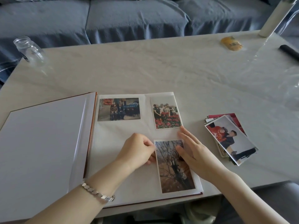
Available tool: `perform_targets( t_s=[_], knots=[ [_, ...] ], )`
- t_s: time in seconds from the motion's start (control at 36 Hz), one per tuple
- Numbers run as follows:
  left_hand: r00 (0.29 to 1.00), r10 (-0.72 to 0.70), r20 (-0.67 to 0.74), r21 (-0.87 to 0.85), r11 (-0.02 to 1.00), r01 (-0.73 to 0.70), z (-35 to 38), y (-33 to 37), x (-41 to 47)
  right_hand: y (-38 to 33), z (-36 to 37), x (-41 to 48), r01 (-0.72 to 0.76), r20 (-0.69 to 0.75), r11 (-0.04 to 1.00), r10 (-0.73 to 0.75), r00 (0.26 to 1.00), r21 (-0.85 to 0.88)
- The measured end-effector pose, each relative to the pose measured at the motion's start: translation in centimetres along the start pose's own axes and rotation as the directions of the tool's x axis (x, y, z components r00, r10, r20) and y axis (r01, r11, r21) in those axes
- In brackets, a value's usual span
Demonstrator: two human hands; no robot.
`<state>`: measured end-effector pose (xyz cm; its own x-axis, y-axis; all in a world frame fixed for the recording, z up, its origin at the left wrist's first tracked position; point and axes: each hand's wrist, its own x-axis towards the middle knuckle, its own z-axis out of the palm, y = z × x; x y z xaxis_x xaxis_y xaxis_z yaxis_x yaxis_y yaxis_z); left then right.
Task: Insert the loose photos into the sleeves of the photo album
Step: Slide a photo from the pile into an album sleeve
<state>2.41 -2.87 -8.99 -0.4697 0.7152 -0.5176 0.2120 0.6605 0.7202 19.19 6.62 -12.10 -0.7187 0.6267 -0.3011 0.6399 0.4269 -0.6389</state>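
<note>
The photo album [48,143] lies open on the worktop [161,65]. The left hand [137,151] pinches the left edge of the tree photo [174,172] on the right page. The right hand [194,152] lies flat and open, its thumb on that photo. The loose photos [231,138] sit piled nearby to the right.

a pale, faintly marbled table [161,65] fills most of the view under soft, even light, with a glossy streak of glare toward its far right corner. behind its far edge runs a blue-grey sofa [129,18] in a loose, wrinkled cover, its seat cushions split by a seam. dark floor [278,201] shows past the table's near right corner.
</note>
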Motion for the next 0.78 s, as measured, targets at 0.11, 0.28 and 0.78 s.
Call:
perform_targets(
  t_s=[0.11,0.28,0.78],
  knots=[
    [0.999,-0.039,0.006,-0.016,0.999,0.039,0.1,0.2,-0.7,0.0,-0.1,0.0,-0.001,-0.006,1.0,0.001,1.0,0.002],
    [0.997,0.033,-0.072,0.122,0.992,-0.024,0.5,-0.2,-1.6,-0.2,-0.2,-0.1,-0.012,-0.001,1.0,0.012,1.0,-0.015],
    [0.996,-0.079,0.052,-0.109,0.99,0.084,1.8,-0.2,-1.8,-0.3,-0.2,-0.2,-0.006,-0.009,0.999,0.006,1.0,-0.047]
  ],
)
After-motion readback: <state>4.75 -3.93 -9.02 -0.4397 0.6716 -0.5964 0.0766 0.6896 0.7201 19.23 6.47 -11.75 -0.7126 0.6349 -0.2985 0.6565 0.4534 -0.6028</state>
